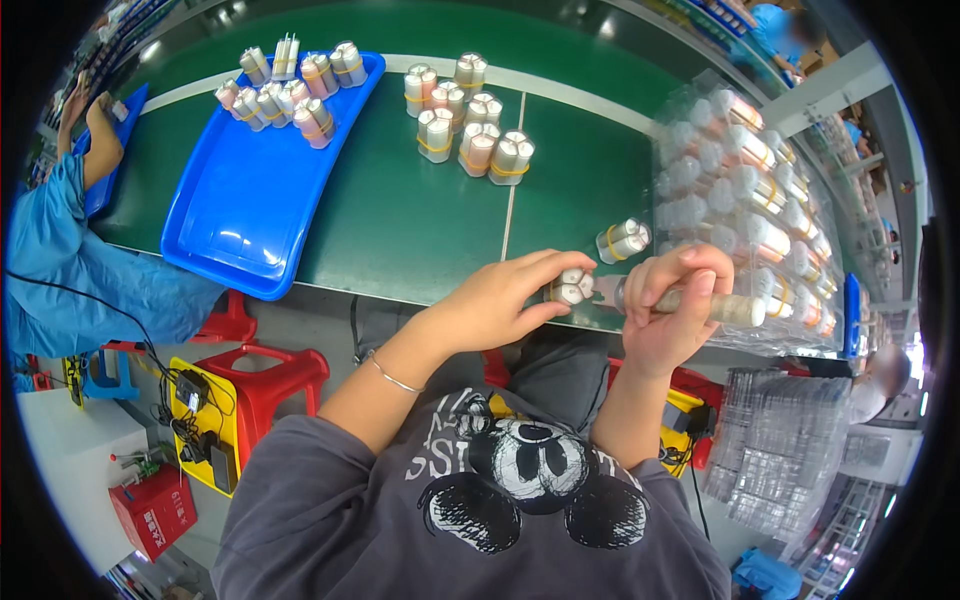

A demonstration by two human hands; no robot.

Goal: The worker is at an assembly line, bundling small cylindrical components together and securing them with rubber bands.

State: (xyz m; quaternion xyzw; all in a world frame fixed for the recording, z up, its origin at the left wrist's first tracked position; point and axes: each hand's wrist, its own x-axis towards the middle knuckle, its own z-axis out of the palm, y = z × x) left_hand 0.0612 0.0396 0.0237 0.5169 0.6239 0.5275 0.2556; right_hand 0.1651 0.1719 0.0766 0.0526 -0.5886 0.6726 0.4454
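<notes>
My left hand [490, 298] pinches a small bundle of white-ended cylinders [573, 289] between thumb and fingers, at the near edge of the green table. In my right hand [668, 305] is a hand tool with a thick, pale wrapped handle [738, 309]. The fingers close round it, and its flat metal end points left at the bundle. Whether that end touches the bundle I cannot tell. Just beyond my hands a single banded bundle [624, 241] lies tilted on the table. Farther off, several similar bundles [480, 148] stand upright, held by yellow bands.
A blue tray [240, 215] with several bundles at its far end stands left on the green table [370, 240]. At right, clear plastic trays [745, 215] hold more bundles. A co-worker's blue sleeve [60, 240] is far left. Red stools [270, 380] stand below the table.
</notes>
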